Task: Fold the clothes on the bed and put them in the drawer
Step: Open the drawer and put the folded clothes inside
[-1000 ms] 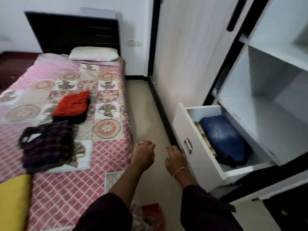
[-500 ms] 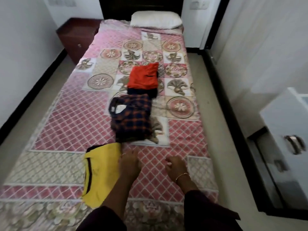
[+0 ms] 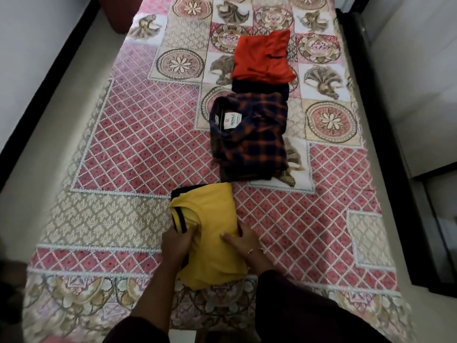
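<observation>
A folded yellow shirt [image 3: 210, 219] with a black trim lies at the near end of the bed [image 3: 138, 149]. My left hand [image 3: 176, 246] grips its left edge, thumb on top. My right hand [image 3: 243, 246] grips its right edge, thumb on top and fingers tucked beneath. Beyond it lies a folded dark plaid shirt [image 3: 252, 139] with a white collar label. Farther up rests a folded red garment [image 3: 263, 56] on top of a dark one [image 3: 259, 86]. The drawer is out of view.
The bed carries a pink patterned quilt. Pale floor [image 3: 42, 125] runs along the bed's left side and a narrow strip [image 3: 376, 134] along its right. The wardrobe's dark base [image 3: 435, 219] stands at the right edge.
The view turned from the open drawer to the bed and closed in. Both hands, empty before, moved down onto the yellow shirt and took hold of its two sides.
</observation>
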Available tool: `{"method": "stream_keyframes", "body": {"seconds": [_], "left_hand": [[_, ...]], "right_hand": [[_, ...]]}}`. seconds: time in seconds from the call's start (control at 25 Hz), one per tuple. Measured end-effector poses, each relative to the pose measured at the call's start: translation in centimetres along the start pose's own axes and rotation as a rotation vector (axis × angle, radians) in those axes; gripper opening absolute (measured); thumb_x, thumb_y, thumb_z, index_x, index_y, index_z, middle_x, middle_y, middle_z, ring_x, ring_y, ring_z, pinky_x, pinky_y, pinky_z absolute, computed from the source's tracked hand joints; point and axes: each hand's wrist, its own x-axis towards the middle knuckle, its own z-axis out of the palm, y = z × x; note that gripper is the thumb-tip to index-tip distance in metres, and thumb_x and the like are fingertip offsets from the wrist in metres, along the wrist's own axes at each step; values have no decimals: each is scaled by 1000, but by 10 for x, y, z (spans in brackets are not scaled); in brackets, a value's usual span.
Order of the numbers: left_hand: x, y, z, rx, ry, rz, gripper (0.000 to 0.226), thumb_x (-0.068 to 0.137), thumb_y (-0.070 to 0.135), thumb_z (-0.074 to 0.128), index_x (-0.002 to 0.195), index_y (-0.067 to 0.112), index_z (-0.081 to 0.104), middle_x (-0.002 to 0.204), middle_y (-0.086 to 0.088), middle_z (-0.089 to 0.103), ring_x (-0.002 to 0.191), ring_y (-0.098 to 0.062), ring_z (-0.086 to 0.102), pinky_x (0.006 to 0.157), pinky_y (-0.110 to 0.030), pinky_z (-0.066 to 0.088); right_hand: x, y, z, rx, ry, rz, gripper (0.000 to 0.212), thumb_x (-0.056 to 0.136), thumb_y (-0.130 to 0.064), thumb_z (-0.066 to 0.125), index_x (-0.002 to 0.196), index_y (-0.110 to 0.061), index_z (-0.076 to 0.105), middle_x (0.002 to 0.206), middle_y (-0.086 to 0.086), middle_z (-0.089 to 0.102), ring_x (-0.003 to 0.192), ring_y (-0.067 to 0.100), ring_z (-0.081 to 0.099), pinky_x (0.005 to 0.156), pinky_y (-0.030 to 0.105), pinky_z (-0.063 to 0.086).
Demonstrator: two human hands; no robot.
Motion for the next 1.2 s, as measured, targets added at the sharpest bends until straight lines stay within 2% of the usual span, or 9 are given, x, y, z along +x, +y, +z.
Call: {"method": "stream_keyframes", "body": {"seconds": [0.12, 0.28, 0.36, 0.48, 0.52, 0.76, 0.92, 1.08, 1.2], "left_hand": [[-2, 6, 1, -219, -132, -113, 51, 83, 37, 69, 124, 8, 57, 117, -12, 61, 106, -33, 57, 76, -37, 44], [-9, 13, -4, -417, -363, -218, 48, 86, 28, 65, 128, 9, 53, 119, -11, 61, 100, -31, 59, 80, -44, 47], [-24, 24, -6, -466, -517, -193, 43, 86, 31, 64, 124, 16, 53, 111, -7, 64, 99, -31, 60, 85, -49, 48], [-48, 60, 9, -412, -710, -48, 70, 70, 38, 72, 132, 19, 48, 118, -4, 63, 106, -30, 61, 83, -49, 51], [-52, 63, 8, -412, -730, -19, 68, 71, 33, 72, 133, 19, 46, 119, -4, 63, 106, -29, 61, 79, -46, 52], [-148, 172, 102, -206, -900, 185, 55, 74, 13, 75, 122, 21, 49, 112, -9, 64, 96, -30, 63, 72, -43, 52], [-242, 257, 200, -14, -1135, 385, 98, 38, 36, 94, 124, 29, 47, 118, -2, 61, 104, -29, 60, 76, -42, 52], [-338, 316, 309, 101, -1222, 547, 94, 47, 32, 87, 129, 26, 41, 115, 1, 60, 101, -23, 58, 78, -39, 50], [-389, 352, 388, 193, -1245, 645, 82, 59, 32, 84, 129, 19, 44, 112, 1, 61, 100, -22, 59, 81, -38, 48]], "right_hand": [[10, 2, 7, 182, -21, 54, 70, 75, -22, 78, 136, -12, 47, 132, 8, 55, 117, 26, 54, 99, 37, 45], [3, 3, 8, 404, -115, 112, 68, 73, -14, 78, 133, -12, 48, 127, 10, 59, 112, 29, 58, 96, 43, 48], [-11, 4, -6, 514, -94, 114, 62, 75, -13, 75, 132, -12, 50, 123, 11, 61, 109, 30, 59, 94, 44, 49], [-38, -2, -56, 645, -69, 66, 55, 77, -16, 73, 127, -19, 50, 122, 9, 62, 106, 31, 60, 91, 45, 50], [-41, 0, -61, 690, -85, 64, 59, 75, -19, 75, 129, -19, 50, 121, 9, 63, 106, 31, 61, 91, 45, 51], [-127, 15, -201, 905, 171, -78, 68, 72, -26, 77, 133, -26, 46, 121, 5, 63, 105, 29, 62, 92, 46, 50], [-190, 50, -326, 1006, 404, -197, 75, 61, -33, 76, 130, -20, 49, 120, 7, 63, 107, 30, 61, 94, 47, 49], [-235, 95, -451, 1032, 537, -241, 72, 61, -37, 80, 125, -22, 53, 118, 6, 65, 107, 29, 62, 96, 48, 48], [-261, 127, -526, 1039, 641, -245, 45, 77, -26, 74, 118, -14, 57, 114, 7, 67, 103, 27, 63, 91, 41, 51]]}}
